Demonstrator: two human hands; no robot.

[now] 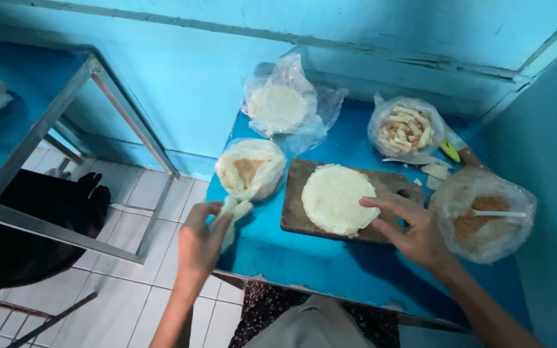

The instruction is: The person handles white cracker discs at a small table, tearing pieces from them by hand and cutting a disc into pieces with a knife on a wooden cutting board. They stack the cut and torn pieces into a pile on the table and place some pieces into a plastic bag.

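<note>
Fingers of the right hand (414,235) lie spread and flat on the edge of a pale round flatbread (333,198), pinning it to the wooden cutting board (298,193), which would keep it from sliding; the hand is open, gripping nothing. The board sits near the front of the blue surface (304,258), close to the person, within easy reach of both hands. The left hand (201,241) is held just off the surface's left edge, closed around a pale folded piece of something soft (232,216), dough or cloth, I cannot tell which. Just beyond it stands an open plastic bag of pale dough (251,169), and further back, by the wall, another bag holding round flatbreads (277,106). To the right of the board, a bag of brown filling (485,219) has a white spoon (494,213) in it; behind it sits a bag of pale sticks (406,127). Bags are rolled open at the top, so contents can be reached.
</note>
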